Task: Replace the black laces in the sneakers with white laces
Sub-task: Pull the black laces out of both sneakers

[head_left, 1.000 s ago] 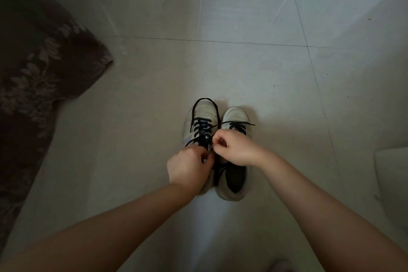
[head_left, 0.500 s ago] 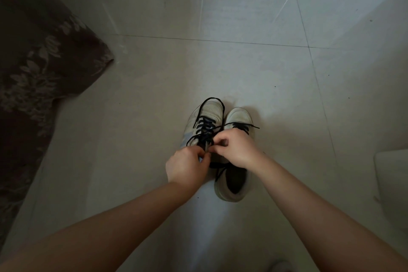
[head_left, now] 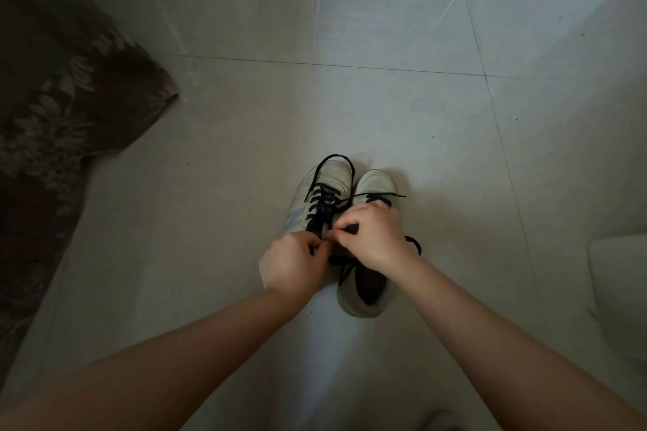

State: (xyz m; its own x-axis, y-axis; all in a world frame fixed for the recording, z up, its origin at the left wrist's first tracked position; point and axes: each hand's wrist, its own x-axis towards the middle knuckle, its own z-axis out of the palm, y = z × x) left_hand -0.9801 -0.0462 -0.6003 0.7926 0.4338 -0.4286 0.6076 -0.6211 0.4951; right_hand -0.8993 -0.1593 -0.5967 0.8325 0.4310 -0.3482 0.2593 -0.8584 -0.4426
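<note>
Fingers [head_left: 317,248] of the left hand [head_left: 292,264] are curled tight, tips pinched at the throat of the left sneaker [head_left: 324,198]; whatever they have hold of sits under the knuckles, most likely its black lace [head_left: 320,201], can't confirm. Right hand [head_left: 374,236] mirrors it: fingers curled, thumb and forefinger pinched together just beside the left fingertips, nearly touching them. What's in that pinch is too small and dark to tell.

Both hands sit over the gap between the two shoes. Left sneaker is laced in black, with a loop arcing over its toe. Right sneaker [head_left: 367,290] is touching it side by side, toes pointing away from the person; collar gapes open below the right wrist. Its own lace [head_left: 380,195] runs loose across the toe, one end sticking out past the right edge, another loop showing right of the wrist.

No white laces visible anywhere.

Pair stands on pale floor tiles [head_left: 385,108], grout lines crossing ahead and running down the right. Open floor in front and to both sides of the shoes. Boundaries: dark floral fabric [head_left: 59,108] well off to the left, corner jutting in; pale rounded-corner object [head_left: 619,290] at the right frame edge, can't identify it.
</note>
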